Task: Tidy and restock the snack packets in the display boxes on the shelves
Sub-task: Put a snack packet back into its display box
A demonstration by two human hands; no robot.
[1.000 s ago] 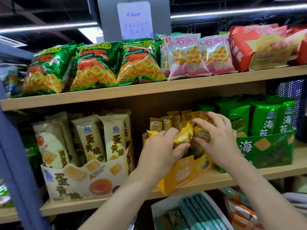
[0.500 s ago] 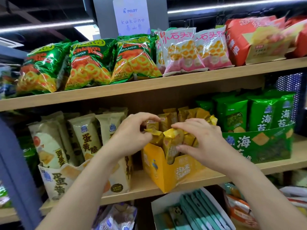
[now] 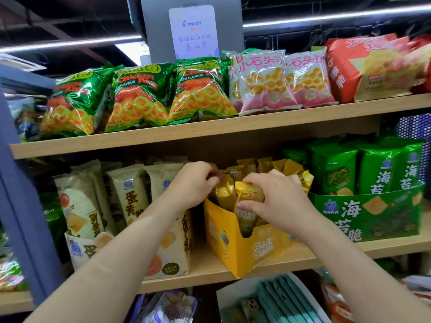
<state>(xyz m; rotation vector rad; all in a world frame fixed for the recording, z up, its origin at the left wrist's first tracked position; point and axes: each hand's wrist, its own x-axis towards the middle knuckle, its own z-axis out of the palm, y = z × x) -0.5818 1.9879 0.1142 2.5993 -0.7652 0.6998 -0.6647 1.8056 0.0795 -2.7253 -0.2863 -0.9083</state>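
A yellow display box (image 3: pixel 235 250) stands on the middle shelf (image 3: pixel 210 269), turned at an angle, filled with upright yellow snack packets (image 3: pixel 292 170). My right hand (image 3: pixel 277 199) grips the front yellow packet (image 3: pixel 249 194) at its top, at the box's front. My left hand (image 3: pixel 194 183) pinches the top of another yellow packet (image 3: pixel 224 190) at the box's left rear corner. To the left stands a cream box (image 3: pixel 163 257) of cream packets (image 3: pixel 130 197). A green box (image 3: pixel 373 215) of green packets (image 3: pixel 333 169) stands to the right.
The upper shelf (image 3: pixel 233 127) carries green ring-snack bags (image 3: pixel 140 99), pink bags (image 3: pixel 261 82) and a red carton (image 3: pixel 368 68). Below the middle shelf lie a white box of teal packets (image 3: pixel 275 301) and other packets. A blue-grey upright (image 3: pixel 21 206) borders the left side.
Both hands have shifted along the yellow packets; the left moved to the box's left rear corner, and the right now grips the front packet. The yellow box stands more upright than a second ago.
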